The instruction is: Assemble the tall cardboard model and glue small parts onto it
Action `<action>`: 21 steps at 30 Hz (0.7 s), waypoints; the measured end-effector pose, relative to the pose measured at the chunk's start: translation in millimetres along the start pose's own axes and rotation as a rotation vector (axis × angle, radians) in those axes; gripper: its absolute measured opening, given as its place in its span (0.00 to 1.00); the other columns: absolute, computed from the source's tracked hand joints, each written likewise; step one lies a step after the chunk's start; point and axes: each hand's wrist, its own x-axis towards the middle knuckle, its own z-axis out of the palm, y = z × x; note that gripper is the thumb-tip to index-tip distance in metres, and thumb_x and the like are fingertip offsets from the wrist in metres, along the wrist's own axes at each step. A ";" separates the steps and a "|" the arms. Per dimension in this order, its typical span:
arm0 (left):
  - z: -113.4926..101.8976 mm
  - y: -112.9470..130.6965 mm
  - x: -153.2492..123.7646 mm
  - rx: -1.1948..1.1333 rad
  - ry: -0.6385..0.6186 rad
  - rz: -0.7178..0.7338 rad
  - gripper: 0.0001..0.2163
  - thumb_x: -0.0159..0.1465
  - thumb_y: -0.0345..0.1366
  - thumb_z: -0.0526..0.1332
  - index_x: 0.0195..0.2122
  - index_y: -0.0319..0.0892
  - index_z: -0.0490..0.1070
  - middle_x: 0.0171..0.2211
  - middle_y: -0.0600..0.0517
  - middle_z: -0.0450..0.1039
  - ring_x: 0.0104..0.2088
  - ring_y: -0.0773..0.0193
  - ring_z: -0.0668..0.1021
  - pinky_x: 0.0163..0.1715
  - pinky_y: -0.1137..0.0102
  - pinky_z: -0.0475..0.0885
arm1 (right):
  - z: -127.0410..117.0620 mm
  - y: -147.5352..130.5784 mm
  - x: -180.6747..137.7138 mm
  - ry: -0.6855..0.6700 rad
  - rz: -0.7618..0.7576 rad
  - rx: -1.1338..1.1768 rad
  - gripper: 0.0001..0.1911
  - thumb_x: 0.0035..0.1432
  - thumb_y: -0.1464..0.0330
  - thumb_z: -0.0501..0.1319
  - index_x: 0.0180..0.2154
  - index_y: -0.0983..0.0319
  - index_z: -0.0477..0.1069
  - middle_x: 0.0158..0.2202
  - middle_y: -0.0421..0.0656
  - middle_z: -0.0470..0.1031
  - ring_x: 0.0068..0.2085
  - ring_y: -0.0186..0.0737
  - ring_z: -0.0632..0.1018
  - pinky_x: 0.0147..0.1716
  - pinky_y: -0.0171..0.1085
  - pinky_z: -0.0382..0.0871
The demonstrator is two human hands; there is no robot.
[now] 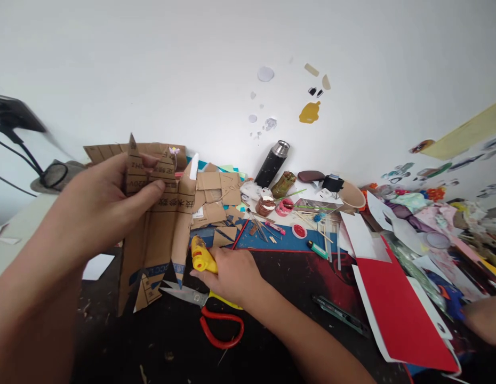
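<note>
My left hand [104,213] is closed on a brown cardboard cutout [162,232] with pointed tops and printed lettering, which stands upright. The thumb presses its front; the other fingers are partly hidden behind a point. My right hand [238,274] is wrapped round a yellow hot glue gun [204,258], close to the right side of the cardboard. The gun's trigger is hidden by the fingers. Below lie scissors [224,338] with red and yellow handles, their blades spread. A small pointed cardboard scrap [148,294] rests at the cutout's foot.
Cardboard scraps [220,186] are piled behind the glue gun. A black thermos [272,165], paint jars [265,206] and a teal glue stick [318,249] stand or lie farther back. To the right are a utility knife [339,314], red sheet [408,309] and another person's arm [488,320].
</note>
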 end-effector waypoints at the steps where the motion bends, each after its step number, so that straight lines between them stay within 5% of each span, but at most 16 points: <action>1: 1.9 1.2 0.9 -0.033 -0.005 -0.010 0.27 0.67 0.56 0.58 0.60 0.48 0.79 0.47 0.50 0.87 0.47 0.46 0.87 0.53 0.52 0.82 | -0.5 0.4 -0.1 -0.005 -0.011 0.011 0.32 0.76 0.40 0.60 0.57 0.61 0.80 0.49 0.52 0.89 0.47 0.57 0.90 0.43 0.44 0.78; 9: 25.1 6.3 5.2 -0.215 -0.257 0.049 0.25 0.65 0.55 0.61 0.54 0.45 0.79 0.51 0.44 0.88 0.51 0.43 0.86 0.52 0.53 0.80 | 0.8 11.9 -5.3 -0.008 -0.088 0.207 0.26 0.74 0.46 0.67 0.57 0.59 0.83 0.49 0.50 0.90 0.48 0.53 0.89 0.43 0.42 0.75; 14: 38.1 9.7 4.4 -0.235 -0.396 0.067 0.23 0.65 0.56 0.59 0.50 0.45 0.77 0.49 0.44 0.88 0.50 0.41 0.86 0.52 0.51 0.79 | 11.1 25.4 -6.0 0.169 -0.047 0.702 0.13 0.74 0.58 0.69 0.47 0.59 0.86 0.36 0.43 0.88 0.36 0.42 0.85 0.37 0.36 0.72; 17: 47.0 7.6 4.8 -0.212 -0.424 0.087 0.22 0.65 0.56 0.59 0.49 0.45 0.76 0.49 0.44 0.87 0.49 0.43 0.86 0.51 0.52 0.78 | 13.0 34.6 -0.1 0.258 0.024 1.109 0.18 0.75 0.52 0.65 0.40 0.61 0.80 0.26 0.38 0.79 0.24 0.35 0.76 0.26 0.33 0.67; 21: 61.0 4.4 4.5 -0.202 -0.472 0.124 0.20 0.67 0.55 0.59 0.49 0.46 0.75 0.48 0.45 0.87 0.49 0.45 0.85 0.50 0.54 0.77 | 6.6 39.3 9.7 0.381 0.043 1.350 0.26 0.70 0.42 0.66 0.39 0.59 0.73 0.23 0.34 0.73 0.17 0.30 0.66 0.19 0.31 0.59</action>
